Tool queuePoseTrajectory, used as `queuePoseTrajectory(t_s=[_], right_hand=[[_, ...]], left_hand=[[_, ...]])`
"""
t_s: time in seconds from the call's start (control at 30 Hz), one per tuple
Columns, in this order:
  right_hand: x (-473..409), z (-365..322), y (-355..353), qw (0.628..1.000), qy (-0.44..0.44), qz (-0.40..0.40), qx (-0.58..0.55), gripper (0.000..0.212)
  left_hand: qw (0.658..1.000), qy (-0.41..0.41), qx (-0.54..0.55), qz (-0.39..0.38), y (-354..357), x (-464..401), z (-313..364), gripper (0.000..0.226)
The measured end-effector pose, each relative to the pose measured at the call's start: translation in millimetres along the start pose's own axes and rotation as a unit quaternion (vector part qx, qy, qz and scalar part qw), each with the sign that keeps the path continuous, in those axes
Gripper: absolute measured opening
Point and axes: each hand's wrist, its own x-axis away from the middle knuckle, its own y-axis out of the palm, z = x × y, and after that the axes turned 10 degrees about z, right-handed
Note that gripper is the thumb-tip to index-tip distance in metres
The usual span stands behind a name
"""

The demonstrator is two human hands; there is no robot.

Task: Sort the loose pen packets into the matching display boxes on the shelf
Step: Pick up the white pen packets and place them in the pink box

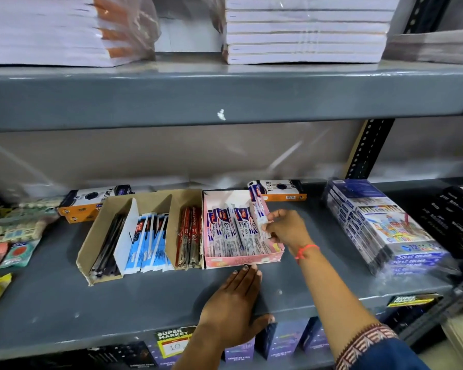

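My right hand (285, 228) grips a white-and-blue pen packet (257, 206) by its lower end, holding it tilted over the right side of the pink display box (241, 260). That box holds several matching white-and-blue packets. My left hand (234, 305) lies flat and empty on the grey shelf (64, 303), fingertips touching the pink box's front wall. Left of it stands a brown cardboard box (91, 252) with compartments of black packets (108, 247), blue packets (151, 241) and red packets (190, 236).
Orange-and-black pen cartons (88, 202) lie behind the boxes, another (281, 189) behind the pink box. Wrapped colour-pencil packs (382, 225) sit at the right, dark packs (455, 217) beyond them. Eraser packets (14, 236) lie at the left. Notebook stacks (305, 30) fill the upper shelf.
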Motion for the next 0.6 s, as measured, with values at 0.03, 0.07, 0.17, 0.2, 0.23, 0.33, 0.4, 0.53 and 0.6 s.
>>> queuePoseTrajectory(t_s=[0.03,0.07,0.17,0.2,0.23,0.33,0.4,0.53,0.6], right_hand=[[0.2,-2.8,6.7,0.998,-0.025,0.001,0.054,0.022],[1.7,-5.2,11.7,0.992,-0.053,0.001,0.116,0.021],[3.4,-7.6,23.6,0.96,-0.1,0.01,0.262,0.036],[4.1,-7.3,26.7,0.954,-0.104,0.01,0.28,0.036],[4.6,-6.9,28.6,0.949,-0.106,0.01,0.297,0.035],[6.6,-3.8,32.1,0.934,-0.112,0.005,0.338,0.034],[8.9,-3.1,31.9,0.926,-0.12,0.003,0.359,0.033],[13.3,-8.4,34.6,0.902,-0.16,0.026,0.4,0.031],[16.8,-11.9,40.8,0.881,-0.193,0.037,0.431,0.031]], left_hand=[[1.0,-0.001,-0.003,0.0,-0.9,-0.2,0.0,0.085],[1.0,-0.001,-0.009,-0.005,-1.1,-0.6,0.5,0.085],[1.0,0.002,-0.009,-0.028,-2.7,-1.8,3.2,0.085],[0.999,-0.004,-0.009,-0.037,-2.4,-2.6,2.6,0.084],[0.999,-0.008,-0.012,-0.045,-3.6,-4.1,2.9,0.084],[0.999,-0.008,-0.022,-0.041,-5.9,-3.7,2.6,0.083],[0.998,0.0,-0.05,-0.045,-4.4,-1.2,3.3,0.079],[0.999,-0.024,-0.014,-0.035,-6.2,-0.9,3.5,0.077],[0.999,-0.001,0.006,-0.038,-2.8,-2.8,3.1,0.081]])
